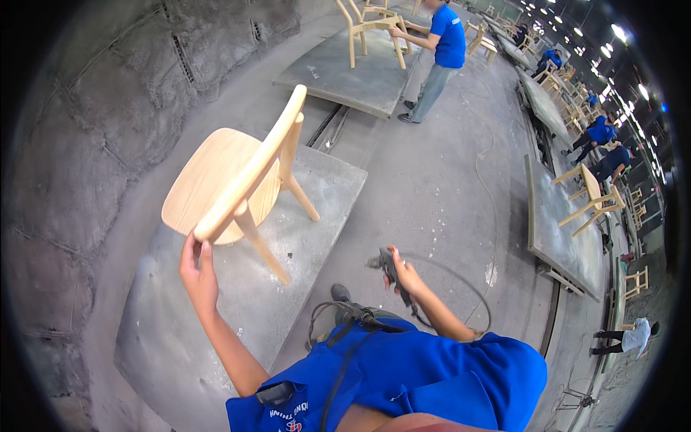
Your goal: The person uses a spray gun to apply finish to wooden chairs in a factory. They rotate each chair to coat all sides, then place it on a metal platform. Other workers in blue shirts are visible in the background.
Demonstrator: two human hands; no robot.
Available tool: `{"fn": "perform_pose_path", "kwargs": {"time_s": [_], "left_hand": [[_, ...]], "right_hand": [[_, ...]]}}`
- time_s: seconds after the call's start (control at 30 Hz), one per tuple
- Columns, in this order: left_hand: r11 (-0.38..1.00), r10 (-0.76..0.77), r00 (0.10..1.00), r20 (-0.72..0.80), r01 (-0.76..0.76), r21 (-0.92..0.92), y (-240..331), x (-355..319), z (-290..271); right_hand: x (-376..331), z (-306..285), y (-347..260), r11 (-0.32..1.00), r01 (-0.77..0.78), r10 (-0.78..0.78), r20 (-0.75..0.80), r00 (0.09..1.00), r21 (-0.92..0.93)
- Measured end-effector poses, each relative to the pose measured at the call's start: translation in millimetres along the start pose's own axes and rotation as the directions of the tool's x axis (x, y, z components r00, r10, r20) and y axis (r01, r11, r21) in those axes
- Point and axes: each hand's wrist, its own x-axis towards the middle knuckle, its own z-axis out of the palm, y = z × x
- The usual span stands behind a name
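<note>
A pale wooden chair point(216, 169) with a rounded seat and a curved back rail stands on a grey metal-topped platform point(317, 187) at my left. My left hand point(199, 270) pinches the near end of the chair's back rail, thumb and fingers closed round its tip. In front of my body my right hand point(404, 272) grips a dark pistol-shaped air gun point(394, 275), its nozzle pointing left toward the platform and apart from the chair. A dark hose point(484, 295) loops from the gun round the right side of my forearm.
Ahead, a person in blue point(448, 43) handles another chair point(374, 32) on a second platform point(338, 79). To the right, a chair point(594, 201) stands on a platform point(561, 237) beside floor rails. Farther back, several people work among chairs. A rough grey wall point(93, 144) borders the left.
</note>
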Motion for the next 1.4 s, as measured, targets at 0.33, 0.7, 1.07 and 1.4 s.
{"fn": "perform_pose_path", "kwargs": {"time_s": [0.33,0.7,1.07,1.4], "left_hand": [[0.807,0.53,0.8,0.283,-0.578,0.122,27,-84,81],[0.513,0.796,0.574,0.192,-0.808,0.29,31,22,265],[0.986,0.104,0.966,0.237,-0.132,0.106,-114,-72,198],[0.924,-0.383,0.632,0.674,0.27,0.271,-94,-329,183]], "right_hand": [[41,-60,-13,0.993,-0.068,0.083,-0.154,0.985,0.099],[80,-84,-67,0.959,0.129,-0.081,-0.193,0.978,0.251],[24,-43,-99,0.572,0.818,-0.77,-0.304,0.561,0.062],[-11,-82,-103,0.702,0.487,-0.639,0.157,0.753,0.52]]}}
